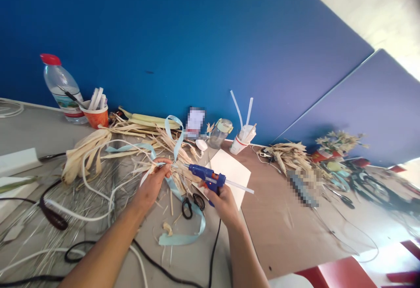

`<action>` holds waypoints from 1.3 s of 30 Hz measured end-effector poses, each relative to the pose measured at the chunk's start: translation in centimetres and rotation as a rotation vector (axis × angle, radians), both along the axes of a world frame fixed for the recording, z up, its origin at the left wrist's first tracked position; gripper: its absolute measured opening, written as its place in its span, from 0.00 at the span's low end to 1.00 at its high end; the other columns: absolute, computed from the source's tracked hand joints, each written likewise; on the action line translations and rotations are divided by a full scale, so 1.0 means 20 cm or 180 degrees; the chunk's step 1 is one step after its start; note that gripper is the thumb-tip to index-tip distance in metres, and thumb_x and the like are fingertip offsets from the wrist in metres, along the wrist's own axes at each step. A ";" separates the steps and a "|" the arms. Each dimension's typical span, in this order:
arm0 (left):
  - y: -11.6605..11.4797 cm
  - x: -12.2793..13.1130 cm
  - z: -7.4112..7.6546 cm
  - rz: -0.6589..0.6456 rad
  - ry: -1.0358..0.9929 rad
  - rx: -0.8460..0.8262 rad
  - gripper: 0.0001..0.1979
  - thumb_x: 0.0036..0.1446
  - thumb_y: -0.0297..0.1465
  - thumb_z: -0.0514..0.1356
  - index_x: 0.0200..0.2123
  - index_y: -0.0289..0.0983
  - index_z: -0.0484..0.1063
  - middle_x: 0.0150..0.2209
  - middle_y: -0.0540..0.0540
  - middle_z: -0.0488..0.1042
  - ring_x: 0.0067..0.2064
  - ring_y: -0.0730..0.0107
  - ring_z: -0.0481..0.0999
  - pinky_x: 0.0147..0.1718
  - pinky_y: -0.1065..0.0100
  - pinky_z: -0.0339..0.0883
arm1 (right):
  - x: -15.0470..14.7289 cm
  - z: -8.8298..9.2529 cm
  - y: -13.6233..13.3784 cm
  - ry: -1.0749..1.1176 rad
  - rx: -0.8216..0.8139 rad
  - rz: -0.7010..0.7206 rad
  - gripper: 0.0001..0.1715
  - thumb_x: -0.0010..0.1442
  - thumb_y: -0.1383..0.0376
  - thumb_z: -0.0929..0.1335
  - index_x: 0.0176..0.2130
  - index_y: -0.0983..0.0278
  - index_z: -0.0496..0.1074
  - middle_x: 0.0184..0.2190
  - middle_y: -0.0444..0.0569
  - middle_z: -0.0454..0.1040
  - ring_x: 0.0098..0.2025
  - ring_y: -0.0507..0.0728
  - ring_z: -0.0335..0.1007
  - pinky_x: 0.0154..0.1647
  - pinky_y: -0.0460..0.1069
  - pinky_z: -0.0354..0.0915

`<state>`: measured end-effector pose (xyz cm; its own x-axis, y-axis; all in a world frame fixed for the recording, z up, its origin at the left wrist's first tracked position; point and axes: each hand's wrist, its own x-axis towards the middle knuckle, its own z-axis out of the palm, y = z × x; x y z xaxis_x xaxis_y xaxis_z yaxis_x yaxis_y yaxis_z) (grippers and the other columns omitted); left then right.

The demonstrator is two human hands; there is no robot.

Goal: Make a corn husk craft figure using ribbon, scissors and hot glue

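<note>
My right hand is closed round the grip of a blue hot glue gun with a clear glue stick poking out of its back. The gun's nozzle points left at a small bundle of dried husk strips. My left hand pinches that bundle together with a light blue ribbon, which loops up above it and trails down over the table. Black-handled scissors lie just below the two hands.
Piles of dried husks and cables cover the grey table on the left. An orange cup, a water bottle, a glass jar, a cup of glue sticks and white paper stand along the blue wall. More husks lie to the right.
</note>
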<state>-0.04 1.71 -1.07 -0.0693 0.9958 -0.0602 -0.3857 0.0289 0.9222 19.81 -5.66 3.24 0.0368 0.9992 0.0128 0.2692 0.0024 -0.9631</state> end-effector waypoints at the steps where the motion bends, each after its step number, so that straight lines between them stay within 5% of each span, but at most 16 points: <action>1: 0.00 0.00 0.00 -0.0038 -0.0018 0.0048 0.12 0.44 0.36 0.65 0.32 0.37 0.72 0.22 0.53 0.68 0.25 0.71 0.66 0.29 0.68 0.60 | 0.01 -0.01 0.00 0.0099 0.0014 -0.0102 0.13 0.51 0.59 0.67 0.34 0.66 0.73 0.24 0.44 0.69 0.26 0.51 0.60 0.27 0.45 0.57; 11: -0.04 0.02 0.05 -0.0523 -0.0551 -0.0054 0.14 0.43 0.36 0.67 0.32 0.38 0.68 0.23 0.56 0.66 0.23 0.79 0.62 0.28 0.72 0.61 | 0.21 -0.04 -0.01 0.1340 0.0093 -0.1021 0.16 0.48 0.55 0.72 0.28 0.65 0.69 0.21 0.44 0.68 0.24 0.51 0.62 0.23 0.46 0.57; 17: -0.04 0.02 0.04 -0.0707 -0.0559 -0.0091 0.14 0.44 0.36 0.67 0.32 0.37 0.68 0.26 0.53 0.70 0.22 0.78 0.64 0.26 0.72 0.62 | 0.34 -0.12 -0.05 0.1825 -0.0440 -0.1291 0.19 0.38 0.59 0.77 0.23 0.66 0.68 0.19 0.44 0.68 0.21 0.51 0.64 0.23 0.46 0.62; 24: -0.04 0.02 0.07 -0.0686 -0.0734 -0.0074 0.15 0.42 0.33 0.68 0.32 0.36 0.69 0.26 0.52 0.72 0.21 0.79 0.63 0.24 0.72 0.61 | 0.40 -0.19 -0.03 0.1964 -0.0791 -0.1385 0.19 0.40 0.58 0.77 0.25 0.67 0.69 0.19 0.46 0.70 0.19 0.51 0.66 0.18 0.45 0.63; 33: -0.03 0.01 0.08 -0.0596 -0.0857 -0.0058 0.10 0.43 0.32 0.66 0.30 0.39 0.70 0.28 0.50 0.74 0.20 0.78 0.61 0.25 0.70 0.62 | 0.49 -0.22 -0.02 0.1460 -0.1075 -0.1260 0.17 0.48 0.55 0.73 0.28 0.66 0.69 0.18 0.48 0.72 0.18 0.53 0.68 0.16 0.46 0.62; 39: -0.03 0.00 0.09 -0.0546 -0.0915 -0.0029 0.08 0.43 0.31 0.66 0.29 0.40 0.70 0.29 0.52 0.74 0.20 0.79 0.60 0.25 0.70 0.61 | 0.55 -0.18 -0.02 -0.0652 -0.1333 -0.1406 0.22 0.52 0.48 0.67 0.22 0.64 0.68 0.15 0.47 0.71 0.17 0.55 0.67 0.19 0.47 0.61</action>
